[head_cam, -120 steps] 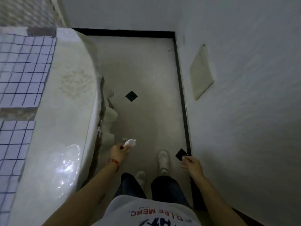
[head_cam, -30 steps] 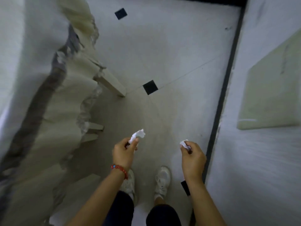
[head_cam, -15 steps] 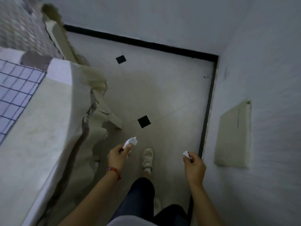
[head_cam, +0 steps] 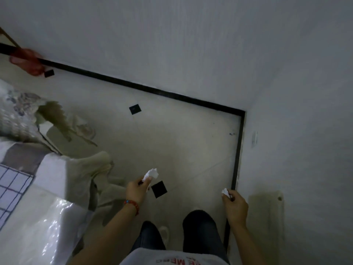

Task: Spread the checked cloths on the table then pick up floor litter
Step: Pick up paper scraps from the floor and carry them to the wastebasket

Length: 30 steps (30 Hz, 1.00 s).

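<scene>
Step in hand: the second part, floor litter; the checked cloth (head_cam: 13, 180) already lies on the table (head_cam: 51, 203) at the left, so the spreading looks done.

Left hand (head_cam: 136, 191): fingers pinched on a crumpled white paper (head_cam: 151, 174), held clear of the floor (head_cam: 172, 142); red bracelet (head_cam: 132, 204) at the wrist.

Right hand (head_cam: 235, 206): fingers curled round a smaller white scrap (head_cam: 225, 192), near the black skirting (head_cam: 236, 159) by the right wall.

Next move, as a judgement: both hands are occupied, so either the two pieces go to a bin (none is in view) or one hand takes both to free the other; a small dark speck (head_cam: 231, 134) near the far corner may be further litter, too small to tell.

Surroundings: pale tiled floor with black diamond insets (head_cam: 159, 189); draped pale table covering (head_cam: 89, 169) hanging toward the floor at left; a blurred red object (head_cam: 26, 63) at the far skirting, identity unclear; a pale panel (head_cam: 265, 217) on the right wall.

Obstructions: the passage between table drape and wall is narrow; the hanging folds could hide litter beneath them and catch a foot.
</scene>
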{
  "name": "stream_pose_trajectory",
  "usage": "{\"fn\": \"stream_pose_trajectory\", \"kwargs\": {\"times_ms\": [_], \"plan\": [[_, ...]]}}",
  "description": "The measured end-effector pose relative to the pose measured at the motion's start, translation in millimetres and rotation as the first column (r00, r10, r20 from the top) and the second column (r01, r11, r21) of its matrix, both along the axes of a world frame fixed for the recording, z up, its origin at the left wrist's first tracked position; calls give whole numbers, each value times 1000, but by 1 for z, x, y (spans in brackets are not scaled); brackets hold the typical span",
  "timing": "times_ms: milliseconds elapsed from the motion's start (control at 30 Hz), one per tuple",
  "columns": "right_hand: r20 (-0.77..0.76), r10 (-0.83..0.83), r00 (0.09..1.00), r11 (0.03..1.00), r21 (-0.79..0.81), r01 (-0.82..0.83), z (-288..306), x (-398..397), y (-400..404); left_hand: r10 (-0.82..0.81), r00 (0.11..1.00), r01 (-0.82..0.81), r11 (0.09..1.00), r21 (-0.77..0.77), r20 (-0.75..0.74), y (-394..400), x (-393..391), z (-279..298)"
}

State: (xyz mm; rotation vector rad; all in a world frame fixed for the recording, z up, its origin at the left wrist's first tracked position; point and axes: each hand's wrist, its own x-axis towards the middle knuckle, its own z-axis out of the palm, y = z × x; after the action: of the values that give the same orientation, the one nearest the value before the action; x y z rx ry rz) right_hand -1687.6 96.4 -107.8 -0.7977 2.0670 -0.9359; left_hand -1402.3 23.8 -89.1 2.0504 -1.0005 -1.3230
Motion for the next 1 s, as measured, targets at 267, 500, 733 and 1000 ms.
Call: {"fn": "stream_pose_trajectory", "kwargs": {"times_ms": [267, 500, 733, 1000], "plan": [[-3, 280, 960, 960, 33, -280, 16, -62, -172, 216, 975, -216, 976, 0, 60, -107, -43, 4], [16, 533, 846, 846, -3, -533, 48, -41, -321, 481, 876, -481, 877, 0, 26, -135, -37, 17], [-71, 694, 716, 715, -45, -697, 49, 36, -448, 646, 763, -647, 763, 15, 26, -195, 5, 1], [-87, 768, 635, 637, -3, -771, 49, 120, -576, 727, 686, -726, 687, 40, -35, -314, 83, 4]]}}
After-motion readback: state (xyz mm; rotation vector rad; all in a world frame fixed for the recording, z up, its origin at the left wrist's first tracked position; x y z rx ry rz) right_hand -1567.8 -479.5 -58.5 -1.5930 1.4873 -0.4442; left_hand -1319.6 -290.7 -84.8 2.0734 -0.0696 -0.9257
